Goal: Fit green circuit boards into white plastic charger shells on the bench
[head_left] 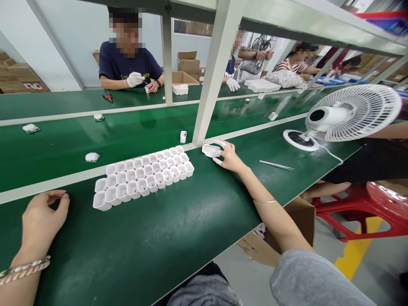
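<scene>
My right hand (pixel 230 157), with white finger covers on some fingertips, reaches to the foot of the frame post. Its thumb and fingers close around a small white, irregular-looking piece (pixel 210 151) whose kind I cannot make out. Left of it, small white open-topped plastic cups (pixel 134 189) stand packed in rows on the green bench. My left hand (pixel 44 216) is beyond the left end of these rows, apart from them. Its thumb and forefinger curl together into a ring, and nothing shows in them. Metal tweezers (pixel 276 165) lie right of my right hand.
A green conveyor belt (pixel 143 127) carries white-topped pieces (pixel 92 157) and a white cup (pixel 183 136). A metal post (pixel 212 72) rises beside my right hand. A white fan (pixel 347 114) stands at the right. Across the belt, a gloved co-worker (pixel 130 63) handles a small white part.
</scene>
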Demonstrator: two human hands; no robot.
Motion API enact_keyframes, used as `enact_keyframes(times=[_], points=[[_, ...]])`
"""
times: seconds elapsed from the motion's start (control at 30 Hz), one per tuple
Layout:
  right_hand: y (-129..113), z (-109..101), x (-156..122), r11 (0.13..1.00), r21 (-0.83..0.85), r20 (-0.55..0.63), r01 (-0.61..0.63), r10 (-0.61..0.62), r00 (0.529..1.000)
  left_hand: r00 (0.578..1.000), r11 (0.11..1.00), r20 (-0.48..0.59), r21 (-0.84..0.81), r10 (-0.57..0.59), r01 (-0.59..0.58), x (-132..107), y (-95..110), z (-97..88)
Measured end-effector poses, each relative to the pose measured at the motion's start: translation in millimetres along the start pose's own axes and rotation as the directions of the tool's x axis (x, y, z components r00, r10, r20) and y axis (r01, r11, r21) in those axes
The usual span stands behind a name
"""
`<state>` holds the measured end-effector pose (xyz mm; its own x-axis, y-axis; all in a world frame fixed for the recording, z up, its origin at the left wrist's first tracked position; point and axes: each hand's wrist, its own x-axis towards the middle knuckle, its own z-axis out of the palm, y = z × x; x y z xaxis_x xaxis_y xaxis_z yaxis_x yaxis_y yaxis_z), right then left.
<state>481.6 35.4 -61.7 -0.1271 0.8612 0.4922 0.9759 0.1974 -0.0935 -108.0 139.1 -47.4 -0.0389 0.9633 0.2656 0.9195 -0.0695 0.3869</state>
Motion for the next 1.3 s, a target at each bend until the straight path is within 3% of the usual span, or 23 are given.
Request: enact_keyframes(times=[0.7,1.3], points=[[-4,-3,1,0.999,-0.045,0.020,0.008,-0.007,1.000,0.998,0.998,0.042,0.035,-0.049,0.048,1,4,-3.4],[-5,1,2,0.998,-0.062,-0.018,0.021,-0.022,1.000,1.000,1.000,0.020,0.022,-0.008,0.008,2,-6,0.4]])
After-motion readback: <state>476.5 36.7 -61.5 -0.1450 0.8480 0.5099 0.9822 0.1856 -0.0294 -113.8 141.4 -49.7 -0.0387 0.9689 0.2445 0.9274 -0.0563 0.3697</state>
